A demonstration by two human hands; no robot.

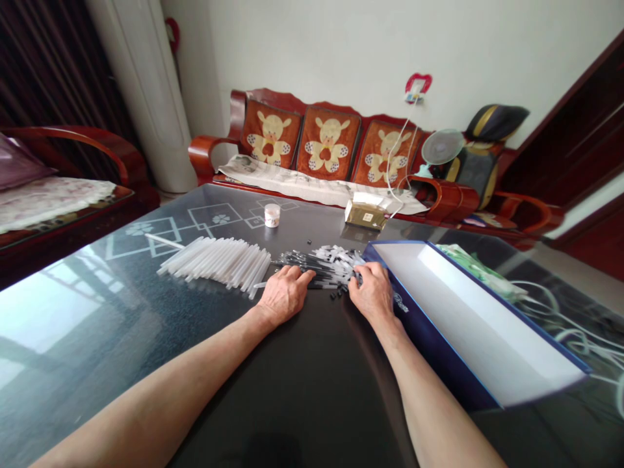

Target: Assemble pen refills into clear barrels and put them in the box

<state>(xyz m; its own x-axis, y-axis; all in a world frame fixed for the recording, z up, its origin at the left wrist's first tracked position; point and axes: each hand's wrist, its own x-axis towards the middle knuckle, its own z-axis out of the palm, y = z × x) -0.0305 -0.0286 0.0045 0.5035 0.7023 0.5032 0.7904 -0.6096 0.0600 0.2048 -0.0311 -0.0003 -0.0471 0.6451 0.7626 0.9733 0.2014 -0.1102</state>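
My left hand (285,294) is closed low over the table, and the end of a whitish tube (259,285) sticks out from its left side. To its left lies a broad row of whitish, translucent tubes (214,260). Thin dark rods like pen refills (305,261) lie just beyond my fingers. My right hand (373,291) has its fingers curled at the edge of a pile of small clear-white pieces (336,255). Whatever its fingertips hold is hidden. Several small black plugs (337,294) are scattered beside its fingertips.
A blue box (439,344) with a white inside stands against my right side. Behind it are a green packet (480,270) and white cables (575,335). A small white cup (272,216) and a tissue box (365,213) stand farther back, before a wooden sofa (312,185).
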